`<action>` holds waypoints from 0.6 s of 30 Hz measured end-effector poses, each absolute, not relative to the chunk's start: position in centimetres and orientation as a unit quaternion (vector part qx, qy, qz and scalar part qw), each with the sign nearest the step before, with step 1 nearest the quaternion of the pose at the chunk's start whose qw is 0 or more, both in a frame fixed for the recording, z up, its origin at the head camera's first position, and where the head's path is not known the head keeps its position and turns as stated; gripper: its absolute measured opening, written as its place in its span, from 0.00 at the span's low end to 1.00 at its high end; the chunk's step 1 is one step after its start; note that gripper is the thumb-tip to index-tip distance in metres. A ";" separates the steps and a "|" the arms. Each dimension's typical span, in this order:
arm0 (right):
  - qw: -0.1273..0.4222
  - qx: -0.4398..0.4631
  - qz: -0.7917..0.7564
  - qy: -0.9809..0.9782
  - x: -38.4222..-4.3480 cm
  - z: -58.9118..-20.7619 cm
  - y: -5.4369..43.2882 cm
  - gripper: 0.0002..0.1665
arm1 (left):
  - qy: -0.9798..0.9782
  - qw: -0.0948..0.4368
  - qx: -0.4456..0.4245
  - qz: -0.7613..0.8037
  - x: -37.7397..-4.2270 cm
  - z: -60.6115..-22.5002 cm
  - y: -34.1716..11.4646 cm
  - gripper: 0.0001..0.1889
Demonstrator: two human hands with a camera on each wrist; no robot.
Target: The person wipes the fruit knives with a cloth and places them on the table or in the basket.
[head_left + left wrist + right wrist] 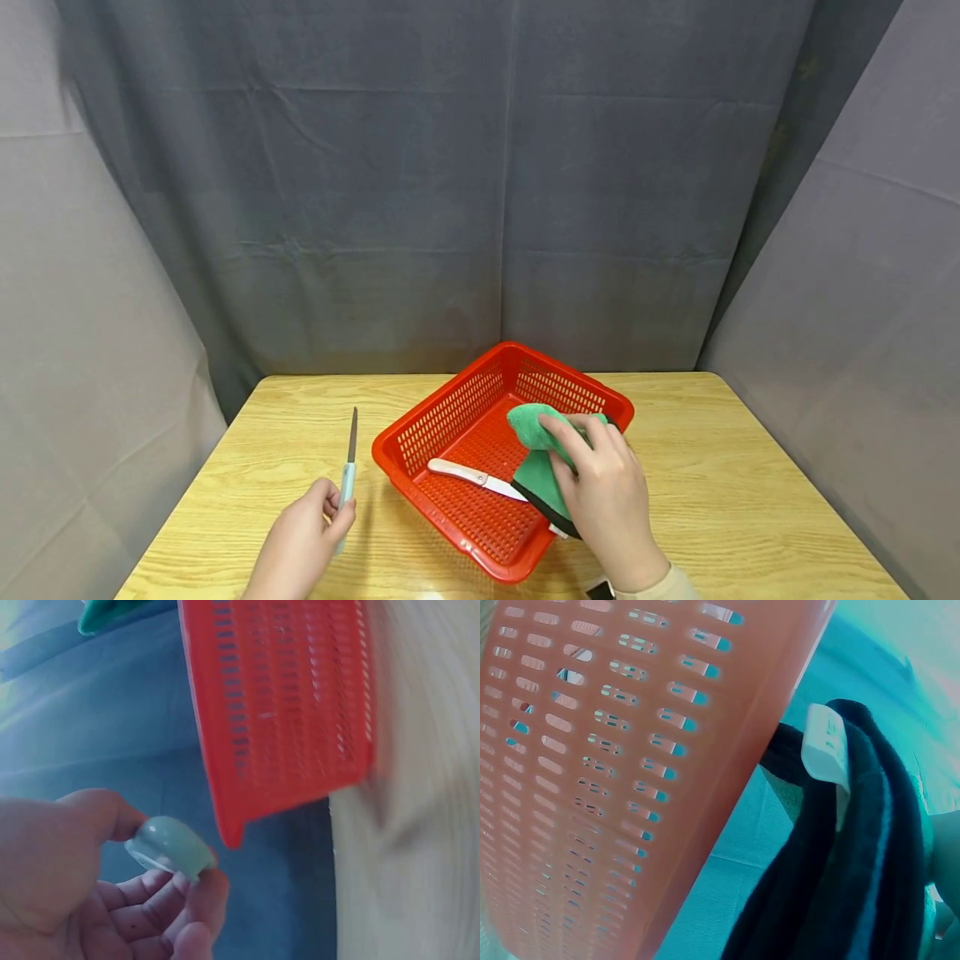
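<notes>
Upright between the thumb and fingers of my left hand (pixel 303 533) is a knife (pixel 348 479) with a pale mint handle, its narrow blade pointing up. The left wrist view shows the rounded handle end (pixel 171 846) pinched there. My right hand (pixel 607 483) grips a folded green cloth (pixel 542 483) with black edging over the right side of a red plastic basket (pixel 450 527). A white tag (pixel 825 742) sticks out from the cloth's dark edge in the right wrist view. Inside the basket lies a second knife (pixel 459 472) with a whitish handle; the cloth overlaps its blade tip.
The basket stands turned at an angle on a light wood-grain table (pixel 750 500). Grey curtains (pixel 390 208) hang behind the table, and pale cloth walls (pixel 862 292) rise at both sides.
</notes>
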State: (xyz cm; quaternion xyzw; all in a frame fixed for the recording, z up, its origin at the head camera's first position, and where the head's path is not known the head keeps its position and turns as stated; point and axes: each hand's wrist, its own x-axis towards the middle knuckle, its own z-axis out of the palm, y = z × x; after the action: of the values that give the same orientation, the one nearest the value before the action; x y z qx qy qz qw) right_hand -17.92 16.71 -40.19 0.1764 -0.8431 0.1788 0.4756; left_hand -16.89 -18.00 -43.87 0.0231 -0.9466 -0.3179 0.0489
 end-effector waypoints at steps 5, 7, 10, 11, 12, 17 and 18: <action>0.475 0.174 0.177 -0.844 -17.9 -40.1 16.7 0.36 | -0.934 0.061 0.007 -0.352 -16.4 -42.6 -16.4 0.07; 0.471 0.173 0.179 -0.846 -17.9 -40.0 16.7 0.35 | -0.929 0.065 -0.001 -0.364 -16.3 -42.4 -15.8 0.06; 0.467 0.172 0.180 -0.848 -17.9 -40.0 16.7 0.35 | -0.921 0.076 -0.015 -0.381 -16.2 -42.2 -14.9 0.06; 0.467 0.172 0.180 -0.848 -17.9 -40.0 16.7 0.35 | -0.920 0.080 -0.021 -0.384 -16.2 -42.2 -14.7 0.05; 0.468 0.172 0.179 -0.848 -17.9 -40.0 16.7 0.35 | -0.918 0.085 -0.028 -0.386 -16.1 -42.2 -14.4 0.05; 0.474 0.172 0.179 -0.845 -17.9 -40.0 16.8 0.36 | -0.911 0.093 -0.044 -0.399 -15.8 -42.1 -13.4 0.06; 0.475 0.172 0.181 -0.844 -17.9 -40.0 16.8 0.36 | -0.910 0.092 -0.045 -0.402 -15.8 -42.1 -13.2 0.06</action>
State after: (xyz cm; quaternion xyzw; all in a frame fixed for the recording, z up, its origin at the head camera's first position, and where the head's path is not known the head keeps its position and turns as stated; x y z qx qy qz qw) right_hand -17.90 16.81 -40.04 0.1719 -0.8440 0.1813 0.4746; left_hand -15.80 -13.17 -42.06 -0.0452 -0.9101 -0.4015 0.0924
